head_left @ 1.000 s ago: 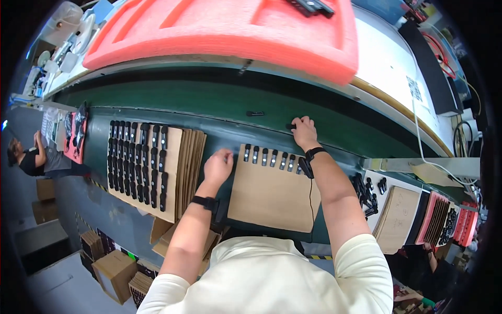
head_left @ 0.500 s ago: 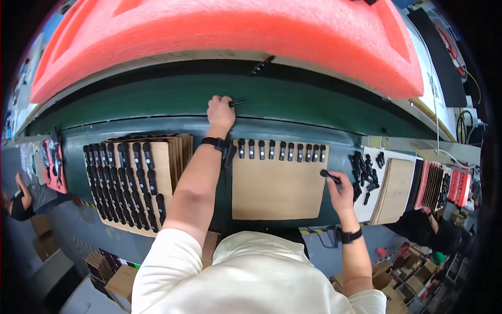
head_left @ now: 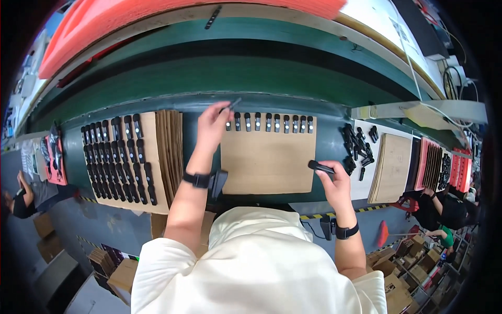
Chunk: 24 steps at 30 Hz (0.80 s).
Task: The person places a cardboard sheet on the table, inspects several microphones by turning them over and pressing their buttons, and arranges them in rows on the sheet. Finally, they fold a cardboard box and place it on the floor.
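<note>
Between the fingers of my right hand (head_left: 337,184) is a small black microphone (head_left: 320,167), its rounded head pointing left over the right edge of a brown cardboard sheet (head_left: 267,165). My left hand (head_left: 210,124) pinches a slim black piece (head_left: 234,103), smeared by motion, above the sheet's upper left corner. Along the sheet's far edge stands a single row of similar microphones (head_left: 269,122), heads pointing away from me. Black straps circle both wrists.
To the left, microphones (head_left: 117,162) fill rows on cardboard beside upright cardboard sheets (head_left: 170,152). Loose black microphones (head_left: 358,144) and stacked cardboard (head_left: 391,165) lie right. Beyond runs a green surface (head_left: 251,76) with pink foam (head_left: 172,6). Other people work at both sides.
My left hand has drawn back from the green surface with the black piece. My right hand still holds its microphone. The view has shifted; the pink foam and a far black piece appear farther left.
</note>
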Motion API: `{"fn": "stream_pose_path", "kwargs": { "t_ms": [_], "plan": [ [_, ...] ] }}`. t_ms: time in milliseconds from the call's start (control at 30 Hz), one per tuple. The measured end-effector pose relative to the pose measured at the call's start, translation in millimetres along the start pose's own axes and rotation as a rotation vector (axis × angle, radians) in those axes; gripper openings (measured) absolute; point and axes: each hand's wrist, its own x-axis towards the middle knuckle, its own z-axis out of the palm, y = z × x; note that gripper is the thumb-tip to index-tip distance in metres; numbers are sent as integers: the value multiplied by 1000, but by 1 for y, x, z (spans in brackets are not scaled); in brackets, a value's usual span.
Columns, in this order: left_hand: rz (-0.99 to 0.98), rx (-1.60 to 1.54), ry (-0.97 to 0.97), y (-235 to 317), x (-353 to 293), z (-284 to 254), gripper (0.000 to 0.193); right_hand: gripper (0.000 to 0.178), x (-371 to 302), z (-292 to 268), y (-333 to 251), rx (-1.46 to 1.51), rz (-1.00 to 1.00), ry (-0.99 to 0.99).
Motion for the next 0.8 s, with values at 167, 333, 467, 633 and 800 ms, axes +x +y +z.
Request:
{"fn": "stream_pose_path", "kwargs": {
  "t_ms": [167,333,467,633,800],
  "plan": [
    [-107,-91,-95,55,-97,8,23,21,1,-12,-54,-68,-267,-137],
    [162,59,-210,116,-161,36,24,21,-11,-25,-80,14,-516,-233],
    [520,240,-258,141,-182,56,26,21,-23,-37,-87,103,-653,-277],
    [558,243,-311,154,-194,75,25,22,-38,-48,-85,194,-686,-232],
    [556,268,-333,156,-202,80,26,23,-47,-51,-83,215,-671,-183]
  ]
}}
